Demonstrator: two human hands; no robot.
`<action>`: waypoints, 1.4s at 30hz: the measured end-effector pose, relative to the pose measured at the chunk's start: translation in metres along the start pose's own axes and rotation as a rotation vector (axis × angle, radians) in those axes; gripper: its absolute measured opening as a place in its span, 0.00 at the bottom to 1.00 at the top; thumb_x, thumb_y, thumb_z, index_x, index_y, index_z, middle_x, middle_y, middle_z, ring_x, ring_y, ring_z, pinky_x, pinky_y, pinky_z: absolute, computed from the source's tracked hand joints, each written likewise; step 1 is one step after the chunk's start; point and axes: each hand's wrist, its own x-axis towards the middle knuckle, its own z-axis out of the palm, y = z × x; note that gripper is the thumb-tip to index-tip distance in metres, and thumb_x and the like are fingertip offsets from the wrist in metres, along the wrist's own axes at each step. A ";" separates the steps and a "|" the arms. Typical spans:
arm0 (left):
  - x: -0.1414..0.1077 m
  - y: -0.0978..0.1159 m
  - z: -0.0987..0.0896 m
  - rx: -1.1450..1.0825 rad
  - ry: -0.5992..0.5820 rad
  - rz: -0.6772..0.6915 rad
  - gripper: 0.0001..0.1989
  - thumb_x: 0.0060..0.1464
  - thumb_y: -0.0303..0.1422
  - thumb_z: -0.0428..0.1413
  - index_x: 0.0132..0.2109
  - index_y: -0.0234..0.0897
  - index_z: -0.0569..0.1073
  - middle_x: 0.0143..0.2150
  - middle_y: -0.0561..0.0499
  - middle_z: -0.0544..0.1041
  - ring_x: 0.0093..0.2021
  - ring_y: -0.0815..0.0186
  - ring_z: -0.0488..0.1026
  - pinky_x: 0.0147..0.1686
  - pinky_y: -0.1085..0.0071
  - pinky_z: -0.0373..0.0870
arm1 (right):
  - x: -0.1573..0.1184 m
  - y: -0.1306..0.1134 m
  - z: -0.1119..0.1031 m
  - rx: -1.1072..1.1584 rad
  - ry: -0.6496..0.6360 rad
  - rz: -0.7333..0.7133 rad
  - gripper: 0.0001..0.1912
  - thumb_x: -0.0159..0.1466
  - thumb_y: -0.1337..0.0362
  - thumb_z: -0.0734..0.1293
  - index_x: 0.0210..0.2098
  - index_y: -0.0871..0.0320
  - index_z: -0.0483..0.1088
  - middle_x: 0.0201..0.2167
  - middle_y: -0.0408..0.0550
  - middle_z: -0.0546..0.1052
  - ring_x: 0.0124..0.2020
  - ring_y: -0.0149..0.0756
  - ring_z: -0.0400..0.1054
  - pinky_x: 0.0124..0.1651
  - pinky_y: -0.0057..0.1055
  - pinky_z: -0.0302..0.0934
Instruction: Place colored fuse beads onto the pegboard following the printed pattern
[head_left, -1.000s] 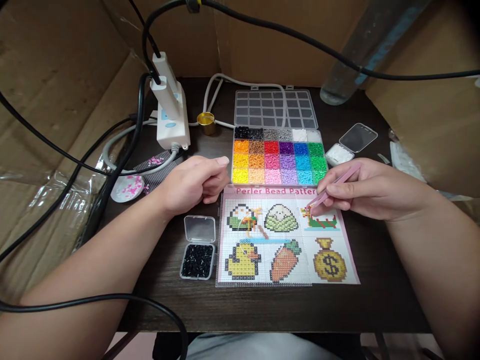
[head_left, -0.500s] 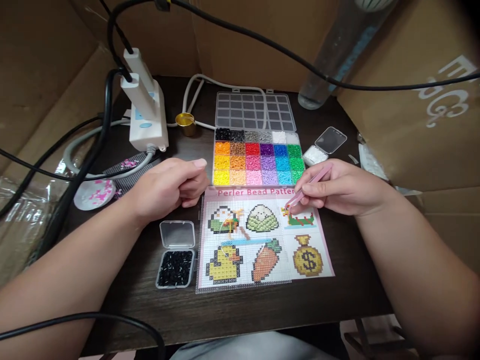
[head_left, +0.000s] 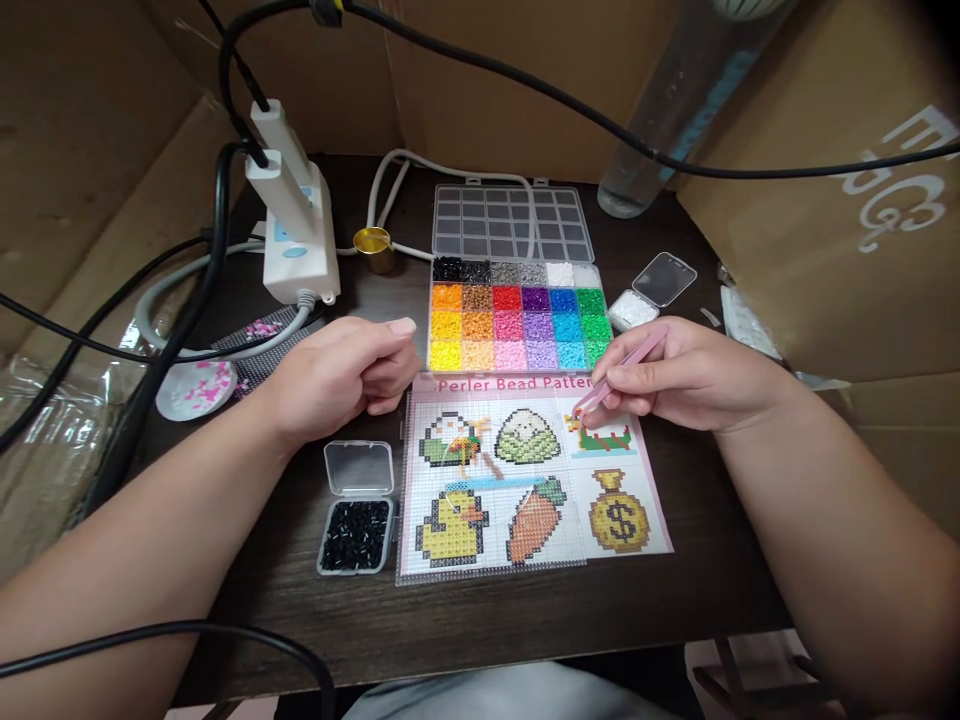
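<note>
Between the thumb and fingers of my right hand [head_left: 652, 375] are pink tweezers [head_left: 630, 362], slanting down to the left. Their tips are over the small green dragon-boat picture on the pattern sheet [head_left: 652, 525]. My left hand [head_left: 349, 375] is curled into a loose fist with the thumb on top, by the lower left corner of the bead box [head_left: 517, 312]. No object shows in it. A clear pegboard [head_left: 491, 575] lies over the sheet's left part, with orange, green, brown and light blue beads on its upper middle.
A small open case of black beads [head_left: 356, 535] stands left of the pegboard. Another with white beads [head_left: 634, 308] is beyond my right hand. A power strip [head_left: 300, 240], cables, a gold cup [head_left: 373, 248], a white dish [head_left: 196, 390] with pink beads and a bottle [head_left: 637, 180] surround the work.
The whole view has shifted very slightly. Both hands and the tweezers keep practically the same pose over the table.
</note>
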 end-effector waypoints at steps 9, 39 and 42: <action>0.000 0.000 0.002 0.002 0.005 0.000 0.27 0.63 0.41 0.49 0.18 0.39 0.51 0.18 0.55 0.47 0.20 0.69 0.48 0.18 0.72 0.55 | 0.000 0.001 -0.001 -0.022 0.005 0.005 0.11 0.51 0.60 0.80 0.30 0.59 0.80 0.17 0.44 0.75 0.31 0.42 0.79 0.40 0.37 0.76; 0.000 0.000 0.003 -0.062 -0.022 0.035 0.26 0.66 0.36 0.46 0.18 0.40 0.53 0.17 0.58 0.49 0.19 0.72 0.48 0.17 0.74 0.53 | 0.000 0.000 0.003 -0.037 0.053 -0.004 0.13 0.49 0.56 0.81 0.27 0.58 0.80 0.20 0.45 0.77 0.22 0.34 0.72 0.41 0.45 0.77; 0.000 0.000 0.004 -0.068 -0.021 0.042 0.26 0.66 0.36 0.45 0.18 0.39 0.52 0.17 0.58 0.49 0.19 0.72 0.48 0.17 0.74 0.53 | 0.001 0.000 0.002 -0.030 0.036 -0.004 0.13 0.50 0.57 0.80 0.28 0.58 0.80 0.21 0.47 0.78 0.23 0.34 0.73 0.41 0.43 0.77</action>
